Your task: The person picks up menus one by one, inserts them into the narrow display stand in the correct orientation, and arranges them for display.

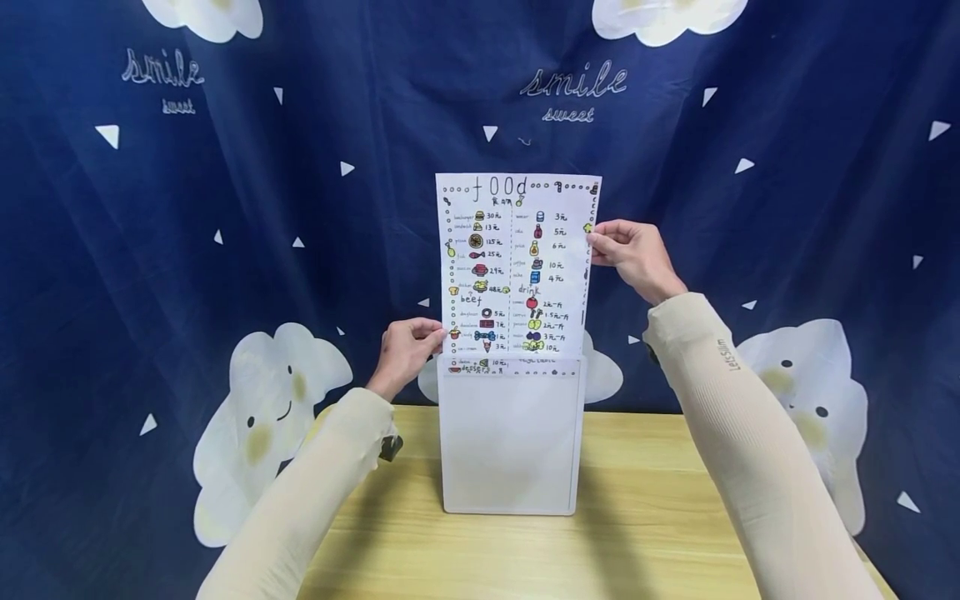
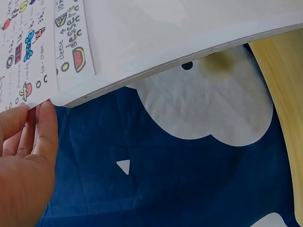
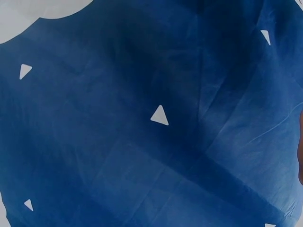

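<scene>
Upright on the pale wooden table [image 1: 645, 533] stands a frosted translucent plastic sleeve [image 1: 512, 442], and a white hand-drawn paper menu headed "food" [image 1: 516, 262] sits partly inside its open top, most of the sheet showing above the rim; the left hand [image 1: 405, 350] pinches the menu's lower left edge just where it meets the sleeve's top corner, fingers curled onto the paper; the right hand [image 1: 633, 254] pinches the right edge higher up, thumb and fingers closed on it. Judging by its look, the sheet is thin, light and floppy, apt to buckle or crease if pushed from one end, so holding it by both side edges keeps it flat; the sleeve seems stiffer but light, and could tip or slide on the smooth wood. Behind hangs a dark blue cloth backdrop [image 1: 225, 250] printed with white clouds, small triangles and the words "smile sweet"; it hangs close behind the sleeve; nothing else on the table stands near the sleeve. Cream sleeves cover both forearms.
</scene>
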